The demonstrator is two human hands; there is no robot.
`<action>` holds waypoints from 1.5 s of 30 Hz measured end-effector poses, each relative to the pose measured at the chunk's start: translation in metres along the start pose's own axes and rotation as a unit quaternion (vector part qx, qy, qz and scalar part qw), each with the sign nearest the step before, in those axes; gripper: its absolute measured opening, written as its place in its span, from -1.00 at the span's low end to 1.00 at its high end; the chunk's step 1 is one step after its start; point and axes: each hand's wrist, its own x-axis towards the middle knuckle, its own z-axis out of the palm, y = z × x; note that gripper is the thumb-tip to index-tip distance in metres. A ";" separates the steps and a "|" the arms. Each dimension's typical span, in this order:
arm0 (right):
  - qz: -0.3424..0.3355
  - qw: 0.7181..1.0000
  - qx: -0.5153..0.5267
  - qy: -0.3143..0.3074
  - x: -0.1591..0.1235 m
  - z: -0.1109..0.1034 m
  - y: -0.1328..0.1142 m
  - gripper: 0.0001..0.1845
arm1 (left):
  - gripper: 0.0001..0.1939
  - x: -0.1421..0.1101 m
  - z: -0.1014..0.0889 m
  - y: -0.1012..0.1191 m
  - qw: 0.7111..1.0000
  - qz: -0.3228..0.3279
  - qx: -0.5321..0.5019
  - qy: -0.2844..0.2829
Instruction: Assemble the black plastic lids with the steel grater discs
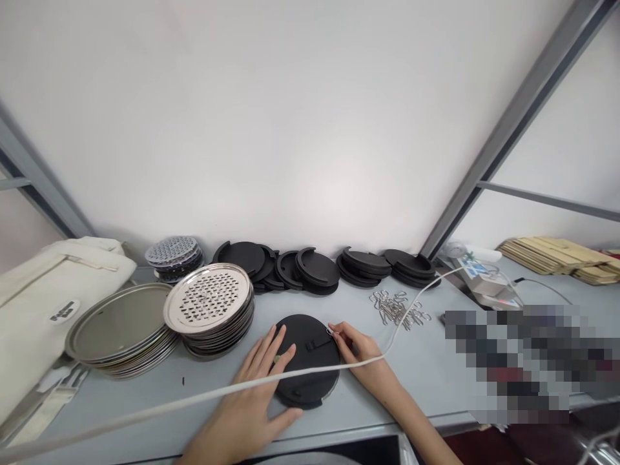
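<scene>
A round black plastic disc (306, 376) lies flat on the grey table in front of me. My left hand (259, 381) rests over its left side, with fingers and thumb spread across the edge. At its upper right rim, my right hand (356, 349) pinches a small metal wire hook (330, 331), mostly covered by the fingertips. A narrow raised slot (317, 344) shows on the disc beside the hook. Beyond the right hand lies a pile of bent metal wire hooks (400, 309).
A stack of perforated metal grater discs (209, 298) and stacked metal plates (123, 323) stand left. Several black discs (317, 267) line the wall. A white cord (310, 371) crosses the view. A boxy white device (484, 278) and cardboard pieces (552, 255) are right.
</scene>
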 end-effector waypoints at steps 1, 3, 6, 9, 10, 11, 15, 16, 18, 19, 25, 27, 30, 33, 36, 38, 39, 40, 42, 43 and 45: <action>-0.002 1.000 0.000 -0.001 0.000 0.000 0.000 -0.77 | -0.21 0.001 0.000 0.002 1.000 0.007 0.008 0.004; -0.007 1.000 0.004 -0.001 0.000 0.001 0.002 -0.78 | -0.21 0.006 0.002 0.006 1.000 0.019 0.017 0.012; -0.013 1.000 0.010 0.004 0.000 0.002 0.003 -0.80 | -0.17 0.017 0.009 0.014 0.999 0.026 0.016 0.027; -0.008 1.000 0.003 0.009 -0.001 0.003 0.005 -0.82 | -0.17 0.030 0.022 0.026 0.999 0.011 0.010 0.042; -0.005 1.000 0.000 0.011 -0.001 0.003 0.005 -0.82 | -0.17 0.034 0.027 0.031 0.998 -0.014 0.011 0.054; -0.002 1.000 -0.002 0.013 -0.001 0.003 0.005 -0.81 | -0.17 0.037 0.032 0.036 0.997 -0.038 0.016 0.067; 0.001 1.000 -0.004 0.016 -0.001 0.003 0.007 -0.79 | -0.25 0.042 0.046 0.052 0.992 -0.052 0.051 0.100; 0.001 1.000 -0.005 0.016 -0.001 0.003 0.007 -0.78 | -0.26 0.041 0.047 0.054 0.991 -0.052 0.060 0.109; 0.002 1.000 -0.011 0.018 -0.001 0.003 0.007 -0.76 | -0.27 0.039 0.049 0.058 0.988 -0.051 0.075 0.126; 0.003 1.000 -0.015 0.020 -0.002 0.003 0.007 -0.76 | -0.27 0.038 0.050 0.058 0.987 -0.050 0.080 0.133; 0.008 1.000 -0.010 0.024 -0.002 0.002 0.007 -0.76 | -0.28 0.037 0.050 0.057 0.984 -0.038 0.097 0.144; 0.009 1.000 -0.003 0.024 -0.001 0.002 0.008 -0.75 | -0.29 0.037 0.051 0.056 0.984 -0.034 0.101 0.144; 0.015 1.000 0.008 0.025 -0.001 0.001 0.008 -0.73 | -0.30 0.036 0.051 0.056 0.984 -0.033 0.104 0.138; 0.020 0.999 0.017 0.026 -0.001 0.000 0.009 -0.69 | -0.30 0.037 0.051 0.056 0.985 -0.036 0.102 0.134; 0.026 0.999 0.020 0.022 -0.001 -0.001 0.009 -0.66 | -0.29 0.037 0.051 0.056 0.986 -0.034 0.097 0.135; 0.031 0.999 0.023 0.018 -0.001 -0.002 0.009 -0.65 | -0.29 0.037 0.051 0.055 0.986 -0.030 0.092 0.137; 0.034 0.999 0.026 0.015 -0.001 -0.002 0.009 -0.64 | -0.29 0.037 0.051 0.055 0.986 -0.028 0.089 0.139; 0.036 0.999 0.031 0.014 -0.001 -0.002 0.010 -0.64 | -0.28 0.037 0.051 0.055 0.986 -0.028 0.087 0.139; 0.039 0.998 0.041 0.011 -0.001 -0.001 0.011 -0.64 | -0.29 0.037 0.052 0.055 0.986 -0.030 0.083 0.140; 0.041 0.998 0.047 0.011 -0.002 -0.001 0.012 -0.64 | -0.29 0.036 0.052 0.055 0.987 -0.030 0.080 0.139; 0.046 0.997 0.058 0.011 -0.002 0.000 0.014 -0.64 | -0.29 0.036 0.052 0.055 0.987 -0.027 0.073 0.138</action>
